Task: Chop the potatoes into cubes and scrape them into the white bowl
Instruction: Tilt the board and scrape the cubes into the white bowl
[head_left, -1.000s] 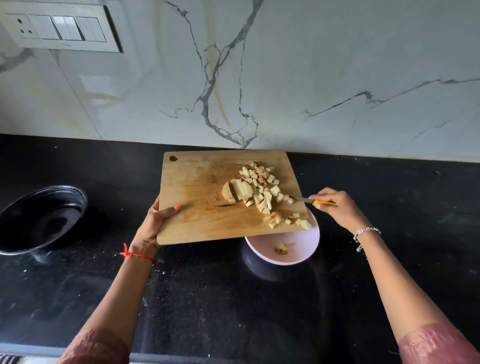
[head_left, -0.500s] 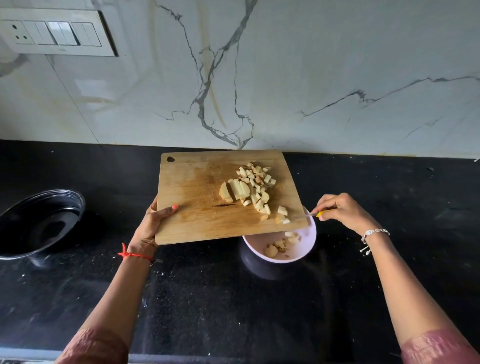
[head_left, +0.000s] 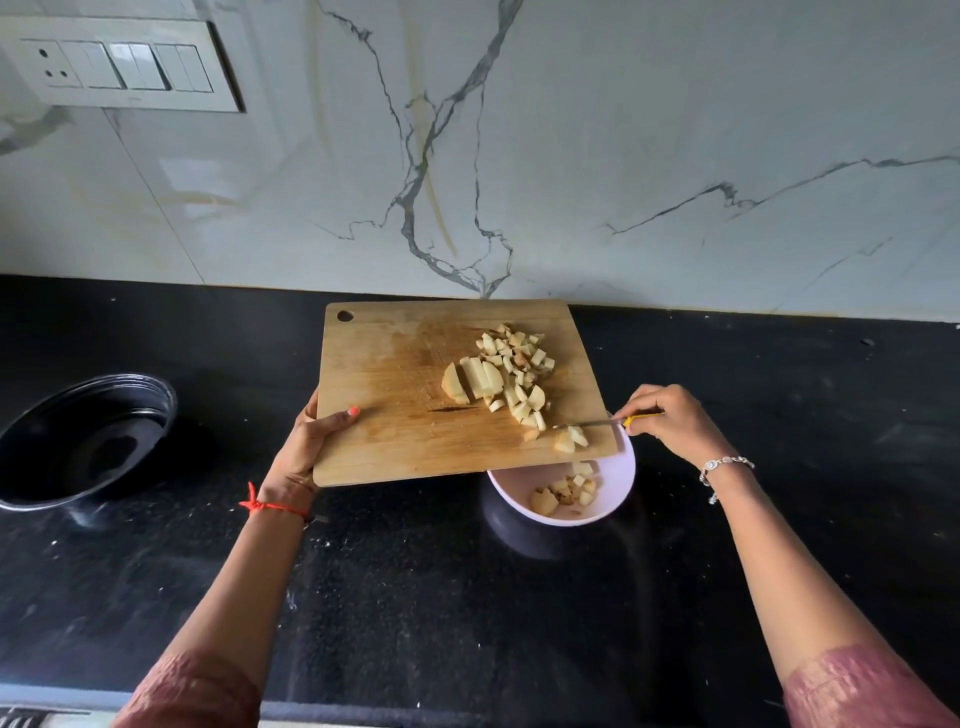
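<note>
The potato pieces (head_left: 511, 376) lie in a loose heap on the right half of the wooden cutting board (head_left: 405, 395), pale cubes with a few thicker uncut slices on the heap's left side. A couple of cubes sit at the board's near right corner, touching the thin blade of the knife (head_left: 597, 423) you hold; more cubes already lie inside the white bowl (head_left: 615, 480), which stands on the counter just under that corner. Your right hand (head_left: 670, 423) is curled closed around the knife's yellow handle, off the board's right edge. Your left hand (head_left: 311, 447) grips the board's near left edge, thumb on top, fingers hidden beneath. The board is scored and stained, rectangular, with a round hole in one far corner. The countertop (head_left: 415, 597) is glossy speckled black stone; a round black pan (head_left: 85, 441) sits at left.
</note>
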